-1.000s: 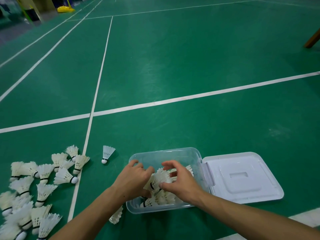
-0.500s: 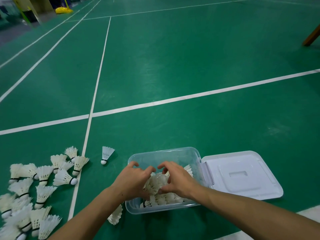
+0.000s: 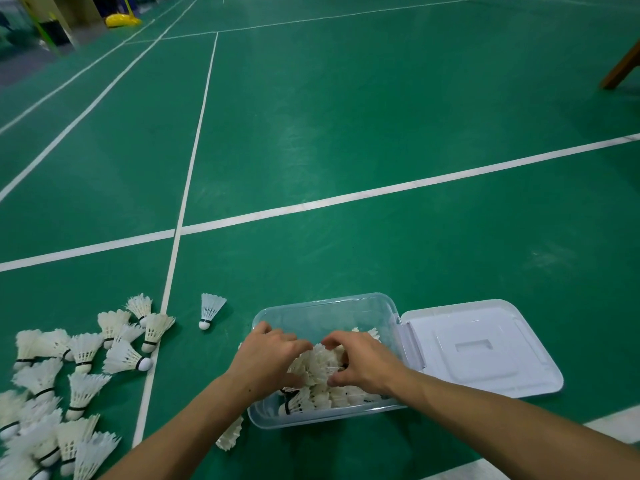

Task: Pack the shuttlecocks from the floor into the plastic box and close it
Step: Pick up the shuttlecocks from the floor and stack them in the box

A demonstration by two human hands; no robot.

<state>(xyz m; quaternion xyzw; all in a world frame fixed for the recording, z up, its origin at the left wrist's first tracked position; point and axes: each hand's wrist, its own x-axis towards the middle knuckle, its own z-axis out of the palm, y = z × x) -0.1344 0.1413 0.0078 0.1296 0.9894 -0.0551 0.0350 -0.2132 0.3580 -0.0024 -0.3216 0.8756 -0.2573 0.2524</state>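
1. the clear plastic box point(image 3: 322, 311) sat on the green court floor point(image 3: 346, 133), open at the top, near the bottom middle of the view.
2. its white lid point(image 3: 485, 348) lay flat on the floor, touching the box's right side, with the inner face up.
3. both hands were inside the box, over a heap of white shuttlecocks in the box point(image 3: 322, 367).
4. the left hand point(image 3: 266, 362) had its fingers curled round the left side of a bunch of feathers, thumb underneath.
5. the right hand point(image 3: 360, 363) gripped the same bunch from the right, fingers bent over the top and thumb pressed at the near side.
6. the fingertips of the two hands nearly met above the bunch.
7. more shuttlecocks lay lower in the box, against its near wall, some with black-banded corks showing.
8. a loose pile of shuttlecocks on the floor point(image 3: 69, 375) lay to the left, well apart from the box, spread across a white court line point(image 3: 173, 258).
9. one single shuttlecock point(image 3: 209, 310) stood cork down between the pile and the box.
10. another shuttlecock point(image 3: 230, 434) lay on the floor just beside the box's near left corner, partly under the left forearm.
11. a yellow object point(image 3: 121, 20) lay far off at the top left, and a wooden leg point(image 3: 620, 69) showed at the right edge.
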